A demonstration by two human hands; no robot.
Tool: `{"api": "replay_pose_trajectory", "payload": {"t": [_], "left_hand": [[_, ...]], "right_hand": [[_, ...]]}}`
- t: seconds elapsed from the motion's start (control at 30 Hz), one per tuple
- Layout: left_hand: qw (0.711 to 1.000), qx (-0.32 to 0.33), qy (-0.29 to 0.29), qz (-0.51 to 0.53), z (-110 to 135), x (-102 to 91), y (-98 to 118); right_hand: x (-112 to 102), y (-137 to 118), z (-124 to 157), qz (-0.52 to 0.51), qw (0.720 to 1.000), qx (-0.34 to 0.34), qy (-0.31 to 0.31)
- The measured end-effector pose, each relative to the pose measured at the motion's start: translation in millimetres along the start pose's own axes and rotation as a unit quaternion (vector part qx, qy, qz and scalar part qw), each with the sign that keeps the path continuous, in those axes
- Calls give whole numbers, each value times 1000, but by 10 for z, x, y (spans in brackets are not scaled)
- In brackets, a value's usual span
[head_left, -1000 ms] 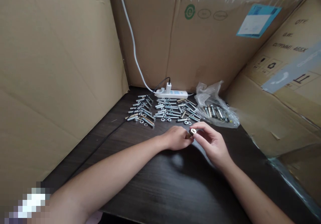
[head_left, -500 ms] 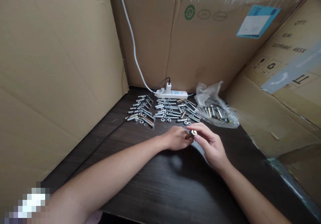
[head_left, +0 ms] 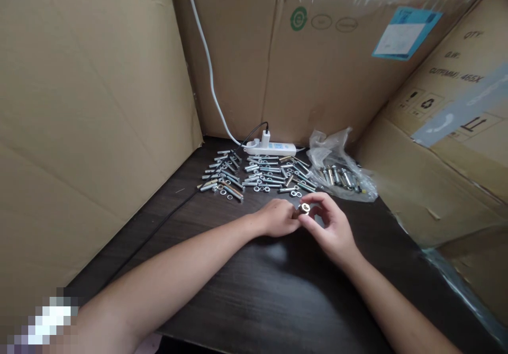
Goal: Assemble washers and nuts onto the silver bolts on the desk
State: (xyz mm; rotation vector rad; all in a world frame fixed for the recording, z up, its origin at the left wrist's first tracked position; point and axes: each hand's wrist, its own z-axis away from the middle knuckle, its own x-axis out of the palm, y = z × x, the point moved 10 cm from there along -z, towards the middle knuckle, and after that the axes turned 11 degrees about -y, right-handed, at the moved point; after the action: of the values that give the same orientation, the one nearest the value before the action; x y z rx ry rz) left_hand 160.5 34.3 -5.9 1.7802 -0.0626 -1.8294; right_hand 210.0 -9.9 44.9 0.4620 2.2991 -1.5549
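Note:
My left hand (head_left: pixel 278 217) is closed around a metal bolt (head_left: pixel 296 214), most of which is hidden in the fist. The bolt's end, with a shiny nut (head_left: pixel 305 208) on it, sticks out to the right and faces me. Thumb and index finger of my right hand (head_left: pixel 331 224) pinch this nut from its two sides. Beyond both hands lie rows of loose bolts (head_left: pixel 273 178), metal sleeves (head_left: pixel 251 168), nuts and washers (head_left: pixel 293 194) on the dark table.
A clear plastic bag (head_left: pixel 331 150) with several assembled bolts stands at the back right. Behind the rows is a white power strip (head_left: pixel 273 148) with a plugged-in charger (head_left: pixel 265 138). A black cable (head_left: pixel 170 214) crosses the table's left side. Cardboard boxes (head_left: pixel 234 68) wall in the table.
My right thumb and index finger have shifted around the nut and closed on it. My left hand keeps its hold on the bolt. The view has moved very slightly.

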Motion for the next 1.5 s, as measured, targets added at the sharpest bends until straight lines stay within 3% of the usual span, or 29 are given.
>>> {"api": "replay_pose_trajectory", "payload": {"t": [0.17, 0.3, 0.6, 0.87, 1.23, 1.37, 1.5], "left_hand": [[1000, -2, 7, -2, -23, 7, -6], [999, -21, 13, 24, -11, 3, -51], [1000, -13, -13, 1, -2, 19, -20], [999, -27, 19, 27, -6, -9, -61], [999, -23, -17, 22, -8, 31, -40], [1000, -2, 7, -3, -25, 16, -7], [1000, -23, 9, 0, -37, 31, -48]], "right_hand": [[15, -163, 8, 15, 998, -55, -26], [2, -160, 16, 58, 997, -52, -10], [-20, -13, 16, 39, 999, -14, 20], [12, -196, 24, 49, 996, -73, -12], [-20, -17, 6, 43, 999, -16, 17], [23, -134, 3, 48, 997, -51, -13], [34, -229, 5, 59, 995, -78, -20]]}}
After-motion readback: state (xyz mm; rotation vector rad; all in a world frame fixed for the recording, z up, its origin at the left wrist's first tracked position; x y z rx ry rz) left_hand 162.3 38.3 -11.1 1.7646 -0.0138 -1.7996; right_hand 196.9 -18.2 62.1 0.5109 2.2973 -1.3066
